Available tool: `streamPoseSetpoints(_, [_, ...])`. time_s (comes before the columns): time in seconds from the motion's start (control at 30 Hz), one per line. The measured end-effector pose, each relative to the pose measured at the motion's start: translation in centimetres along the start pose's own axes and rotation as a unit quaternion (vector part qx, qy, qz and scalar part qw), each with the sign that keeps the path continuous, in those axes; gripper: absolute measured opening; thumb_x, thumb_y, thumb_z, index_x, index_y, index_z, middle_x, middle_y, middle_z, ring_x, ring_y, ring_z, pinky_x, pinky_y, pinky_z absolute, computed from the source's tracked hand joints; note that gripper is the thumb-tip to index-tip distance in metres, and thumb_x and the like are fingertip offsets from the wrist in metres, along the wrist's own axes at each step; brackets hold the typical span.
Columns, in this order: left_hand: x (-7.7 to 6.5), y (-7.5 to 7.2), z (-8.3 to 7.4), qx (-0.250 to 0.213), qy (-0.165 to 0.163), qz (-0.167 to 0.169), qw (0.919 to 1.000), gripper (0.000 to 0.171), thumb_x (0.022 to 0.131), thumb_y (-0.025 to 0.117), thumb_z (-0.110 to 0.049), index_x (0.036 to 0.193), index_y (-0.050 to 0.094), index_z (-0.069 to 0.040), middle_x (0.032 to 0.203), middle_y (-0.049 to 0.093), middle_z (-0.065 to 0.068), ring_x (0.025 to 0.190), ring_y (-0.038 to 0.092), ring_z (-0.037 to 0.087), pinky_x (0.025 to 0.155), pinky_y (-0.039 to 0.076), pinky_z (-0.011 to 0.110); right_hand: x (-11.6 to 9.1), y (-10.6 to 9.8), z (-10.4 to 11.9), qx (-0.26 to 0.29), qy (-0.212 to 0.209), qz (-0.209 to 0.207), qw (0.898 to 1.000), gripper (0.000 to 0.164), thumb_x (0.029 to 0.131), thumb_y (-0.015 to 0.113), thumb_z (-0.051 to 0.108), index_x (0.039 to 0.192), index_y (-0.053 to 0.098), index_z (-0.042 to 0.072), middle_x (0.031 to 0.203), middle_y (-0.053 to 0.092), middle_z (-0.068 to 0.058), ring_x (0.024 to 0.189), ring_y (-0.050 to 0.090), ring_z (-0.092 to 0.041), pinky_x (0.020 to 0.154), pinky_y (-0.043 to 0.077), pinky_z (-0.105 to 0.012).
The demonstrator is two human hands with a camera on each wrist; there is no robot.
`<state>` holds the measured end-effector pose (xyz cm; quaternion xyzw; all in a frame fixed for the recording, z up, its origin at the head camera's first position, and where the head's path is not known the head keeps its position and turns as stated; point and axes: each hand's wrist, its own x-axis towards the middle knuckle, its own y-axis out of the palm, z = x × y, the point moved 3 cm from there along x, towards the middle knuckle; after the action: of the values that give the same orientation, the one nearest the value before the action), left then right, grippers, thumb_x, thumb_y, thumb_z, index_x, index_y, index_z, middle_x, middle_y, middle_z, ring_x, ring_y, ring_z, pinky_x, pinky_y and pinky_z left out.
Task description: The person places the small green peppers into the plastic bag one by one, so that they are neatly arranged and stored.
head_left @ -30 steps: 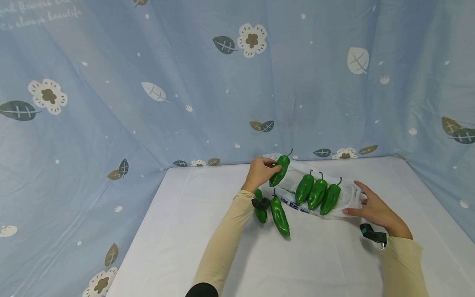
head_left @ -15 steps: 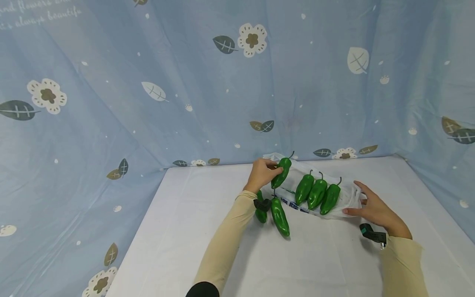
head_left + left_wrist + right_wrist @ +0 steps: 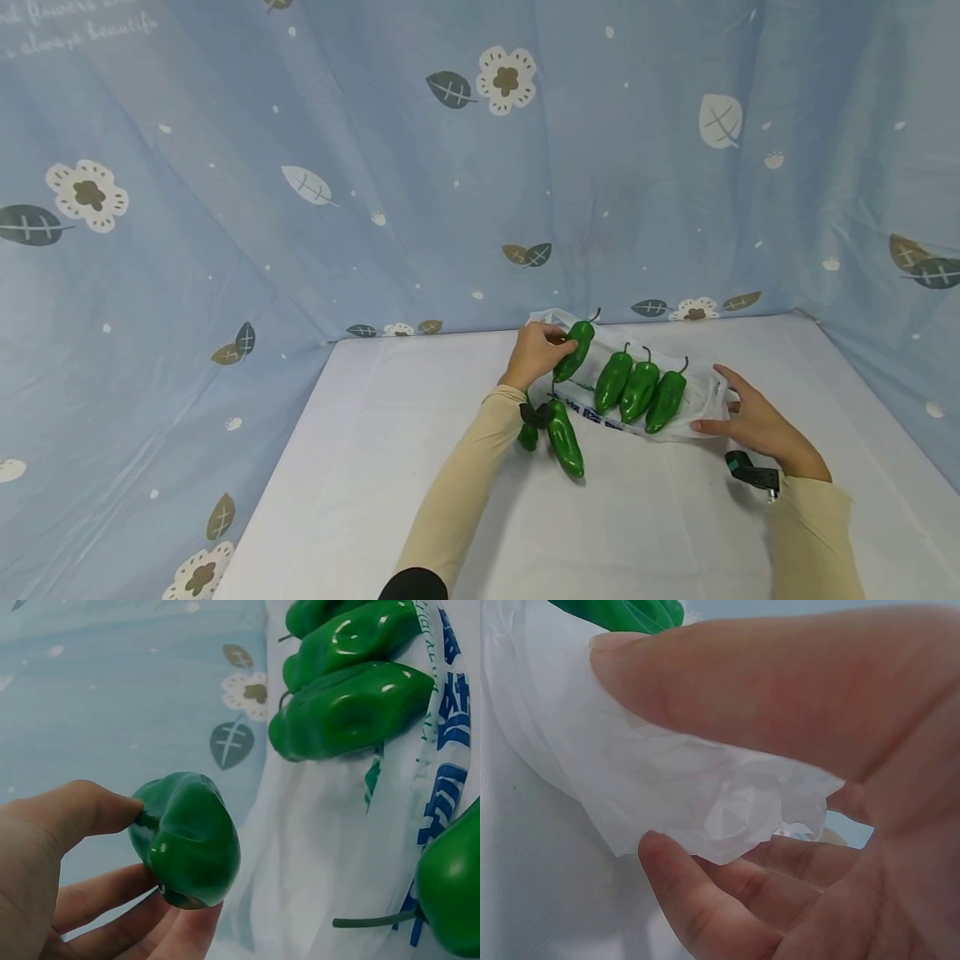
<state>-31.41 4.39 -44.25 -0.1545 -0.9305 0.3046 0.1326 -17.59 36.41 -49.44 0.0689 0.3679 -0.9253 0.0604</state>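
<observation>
My left hand point(image 3: 536, 356) pinches a green chili pepper point(image 3: 576, 348) above the left end of a white plastic bag point(image 3: 600, 337). In the left wrist view the held pepper point(image 3: 187, 840) sits between thumb and fingers, its blunt end towards the camera. Three more green peppers point(image 3: 640, 392) lie side by side on the bag. My right hand point(image 3: 765, 423) holds the bag's right end. The right wrist view has the crumpled bag point(image 3: 652, 772) between the thumb above and the fingers below.
Another pepper point(image 3: 565, 439) lies by the bag's front left edge; one beside it point(image 3: 528, 435) is partly hidden behind the left wrist camera. A white cloth point(image 3: 375, 433) covers the table. Behind hangs a blue patterned curtain point(image 3: 420, 208).
My left hand has shifted slightly to the right and a little lower with the pepper, over the bag. My right hand stays at the bag's end.
</observation>
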Motion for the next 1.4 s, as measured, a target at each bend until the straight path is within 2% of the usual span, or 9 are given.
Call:
streamPoseSetpoints(0.47, [0.3,1.4,0.5,0.024,-0.005,0.010,0.9996,0.026,0.096,0.075,-0.023,0.114,0.079,-0.005,0.108,0.079,0.011,0.096,0.074,0.021,0.075,0.061,0.027,0.0,0.0,0.0,0.000,0.009,-0.002,1.000,0.120,0.085,0.084,0.035,0.163,0.001,-0.005,0.159,0.014,-0.047,0.132,0.036,-0.072,0.094,0.052,-0.070])
streamPoseSetpoints(0.73, [0.5,1.9,0.8,0.032,-0.018,0.019,0.9991,0.028,0.097,0.074,-0.024,0.117,0.078,-0.005,0.111,0.078,0.011,0.101,0.074,0.022,0.082,0.061,0.030,0.0,0.0,0.2,0.000,0.006,-0.001,1.000,0.120,0.085,0.084,0.034,0.162,0.002,-0.006,0.159,0.013,-0.047,0.132,0.036,-0.073,0.095,0.052,-0.070])
streamPoseSetpoints(1.4, [0.5,2.8,0.7,0.053,-0.024,0.024,0.9980,0.027,0.097,0.074,-0.024,0.115,0.079,-0.005,0.110,0.079,0.010,0.100,0.074,0.021,0.082,0.061,0.029,-0.1,-0.1,0.3,0.005,0.008,-0.001,1.000,0.119,0.085,0.084,0.034,0.163,0.002,-0.006,0.159,0.013,-0.047,0.133,0.034,-0.074,0.095,0.051,-0.071])
